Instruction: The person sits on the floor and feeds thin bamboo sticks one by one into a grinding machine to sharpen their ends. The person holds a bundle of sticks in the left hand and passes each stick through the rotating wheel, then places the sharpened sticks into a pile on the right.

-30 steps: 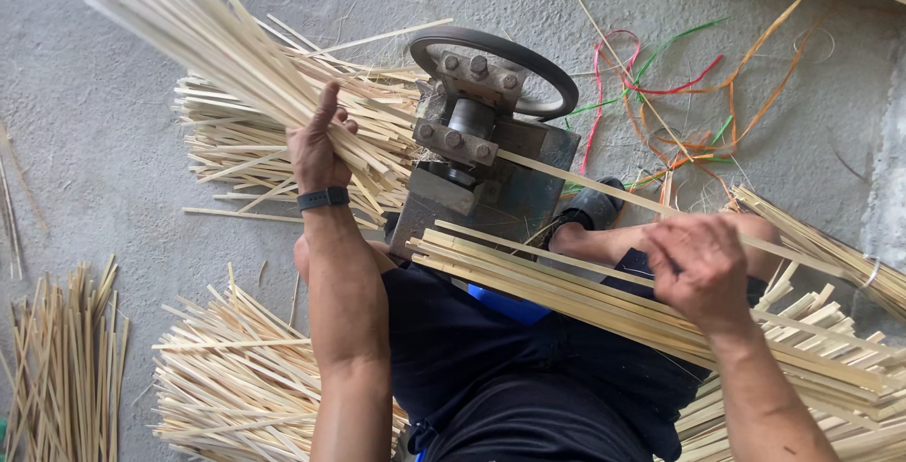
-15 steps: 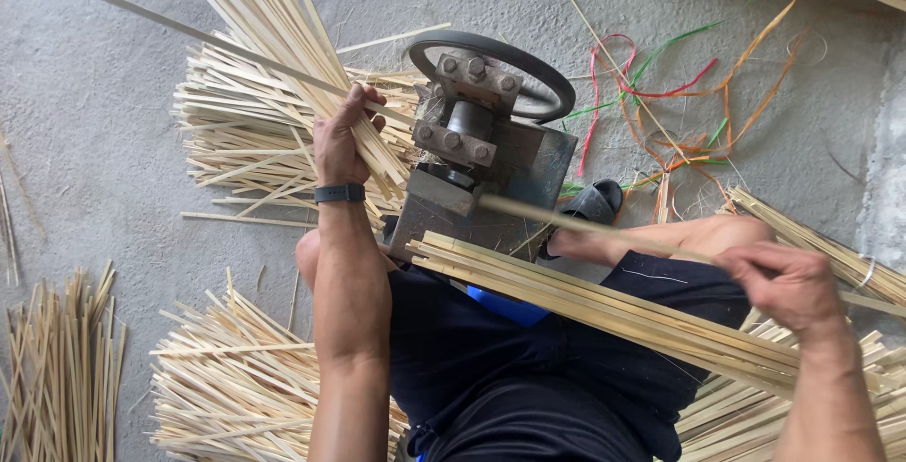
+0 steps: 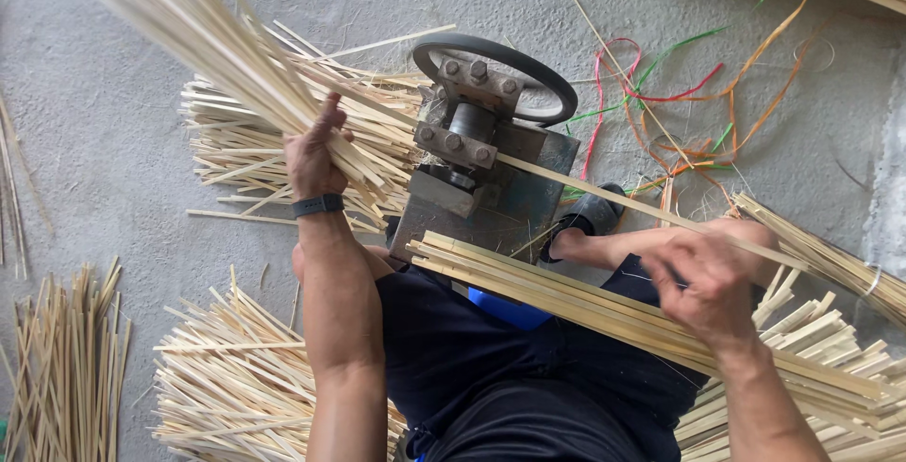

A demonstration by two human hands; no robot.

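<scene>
Your left hand (image 3: 316,155) is clamped round a thick bundle of split bamboo strips (image 3: 217,42) that slants up to the far left, blurred at the top, its lower ends just left of the small grey machine (image 3: 491,174) with the dark flywheel (image 3: 528,75). Your right hand (image 3: 708,278) is curled with fingers pinched on a single thin strip (image 3: 604,196) running from the machine toward you on the right, above the long strips (image 3: 566,302) lying across your lap. Loose strip piles (image 3: 236,386) sit near left, coloured plastic ties (image 3: 689,103) far right on the concrete floor (image 3: 94,94).
</scene>
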